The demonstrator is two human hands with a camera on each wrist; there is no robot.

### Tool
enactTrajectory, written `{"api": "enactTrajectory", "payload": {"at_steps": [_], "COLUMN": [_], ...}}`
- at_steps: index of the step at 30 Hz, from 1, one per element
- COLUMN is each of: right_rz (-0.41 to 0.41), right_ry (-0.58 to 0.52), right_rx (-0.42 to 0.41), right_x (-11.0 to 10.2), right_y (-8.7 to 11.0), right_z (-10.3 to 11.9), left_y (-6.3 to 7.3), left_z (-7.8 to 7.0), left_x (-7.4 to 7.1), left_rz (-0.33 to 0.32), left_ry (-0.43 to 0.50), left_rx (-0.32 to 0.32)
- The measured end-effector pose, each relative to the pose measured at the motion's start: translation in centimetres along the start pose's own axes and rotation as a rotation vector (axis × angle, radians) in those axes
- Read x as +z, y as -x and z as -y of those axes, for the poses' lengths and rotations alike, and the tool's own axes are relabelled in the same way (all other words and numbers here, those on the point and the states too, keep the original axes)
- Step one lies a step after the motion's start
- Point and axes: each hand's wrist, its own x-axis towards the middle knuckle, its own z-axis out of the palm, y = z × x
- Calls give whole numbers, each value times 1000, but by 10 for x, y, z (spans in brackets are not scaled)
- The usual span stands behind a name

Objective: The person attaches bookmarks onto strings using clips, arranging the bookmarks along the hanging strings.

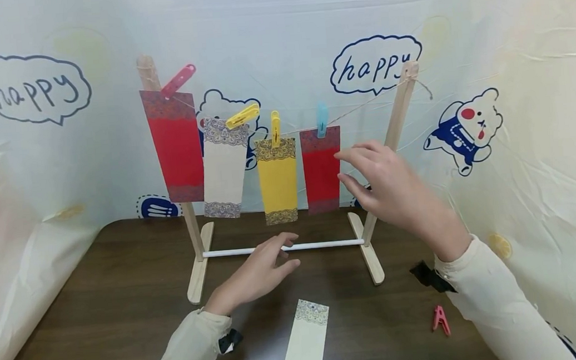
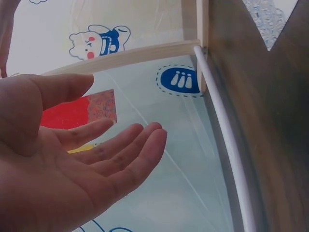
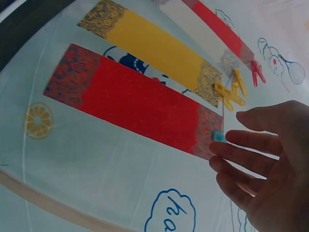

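Note:
My right hand [image 1: 389, 187] is beside the right-hand red card [image 1: 321, 169], its fingers loosely bent with nothing between them. That card hangs from a string by a blue clothespin [image 1: 322, 120]. To its left hang a yellow card [image 1: 278, 180] under a yellow clothespin [image 1: 275, 128], a white card [image 1: 224, 170] under another yellow clothespin [image 1: 242, 116], and a second red card [image 1: 175, 149] under a pink clothespin [image 1: 178, 81]. Palm up in its wrist view, my left hand [image 1: 254, 277] hovers near the white rod [image 1: 322, 244], fingers relaxed and holding nothing.
Two wooden posts [image 1: 397, 108] with flat feet [image 1: 201, 264] carry the string. A loose white card [image 1: 306, 340] with a patterned end lies on the dark table [image 1: 102, 315] at the front. A pink clothespin [image 1: 440, 320] lies at the right, near my right sleeve.

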Motion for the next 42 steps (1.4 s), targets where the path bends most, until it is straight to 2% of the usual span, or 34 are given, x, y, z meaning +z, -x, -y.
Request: {"api": "enactTrajectory", "payload": {"at_steps": [7,11,16,22,28,39,42], "right_rz": [46,84,126,128,106,101,76], "right_ry": [28,33,15,-20,-44,-175,-239], "right_rx": [21,89,174,219,281,542,650], "right_x": [16,26,38,46,55,73,79], "right_y": [27,44,65,93,123,193,211], "right_z": [-7,-8,-5,0,-1,-22,-31], "left_y": [14,23,30,37,42,48,48], "left_z": [4,9,14,16,17,14,12], "left_x": [2,5,9,9,14,26,30], "left_rz": [-37,-51,-45,-35,-3,70,88], "left_ry": [-38,-60,-73,-64,-84,-124,-146], "left_rx": [-10,-32,-107,-190,-205,-213,-219]}}
